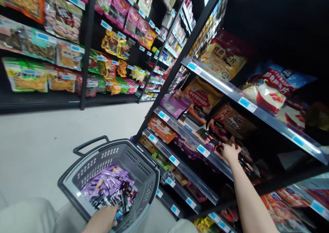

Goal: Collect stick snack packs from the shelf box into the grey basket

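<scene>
My left hand [102, 219] is low inside a grey plastic shopping basket [147, 191], its fingers curled against small black sachets [124, 195]. What lies between those fingers is hidden. Purple sachets [109, 176] are heaped behind the black ones in the same basket. On the right, my right hand [230, 153] reaches onto a middle shelf, fingers spread over an open display box. Small black-and-pink sachets [212, 142] lie just left of its thumb, and dark sachets [246, 166] sit beneath and to its right.
The shelf's clear front edge [185, 133] runs diagonally beneath my right forearm. Bagged cereal [221, 56] stands on the shelf above. The basket handle [89, 145] sticks out to the left over the pale floor [38, 140]. Snack bags [25, 75] hang along the far rack.
</scene>
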A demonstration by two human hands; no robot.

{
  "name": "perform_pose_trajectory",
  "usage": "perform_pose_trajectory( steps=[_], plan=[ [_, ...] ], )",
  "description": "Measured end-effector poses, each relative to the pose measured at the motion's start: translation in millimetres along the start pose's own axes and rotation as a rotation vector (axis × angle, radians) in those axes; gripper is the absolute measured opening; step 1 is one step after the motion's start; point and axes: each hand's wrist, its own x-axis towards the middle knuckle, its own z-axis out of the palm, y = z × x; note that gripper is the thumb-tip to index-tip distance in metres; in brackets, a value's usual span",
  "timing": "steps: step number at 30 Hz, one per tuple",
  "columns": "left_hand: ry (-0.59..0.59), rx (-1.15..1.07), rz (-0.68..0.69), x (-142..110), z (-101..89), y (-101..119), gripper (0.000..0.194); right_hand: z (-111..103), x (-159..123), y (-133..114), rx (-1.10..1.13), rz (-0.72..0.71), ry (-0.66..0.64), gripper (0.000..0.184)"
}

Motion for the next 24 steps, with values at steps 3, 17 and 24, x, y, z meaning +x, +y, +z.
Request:
perform_pose_trajectory(
  steps=[3,17,24],
  plan=[
    [0.01,0.003,-0.012,-3,-3.1,-1,0.04,-2,1,-1,0.026,0.054,0.019,0.02],
    [0.017,-0.06,-0.006,-5,-8.1,2,0.039,-79,-4,25,-0.146,-0.102,0.378,0.026],
    [0.019,-0.523,0.138,1,-21.2,14,0.033,-91,-82,-6,0.312,0.052,0.669,0.026]
  ],
)
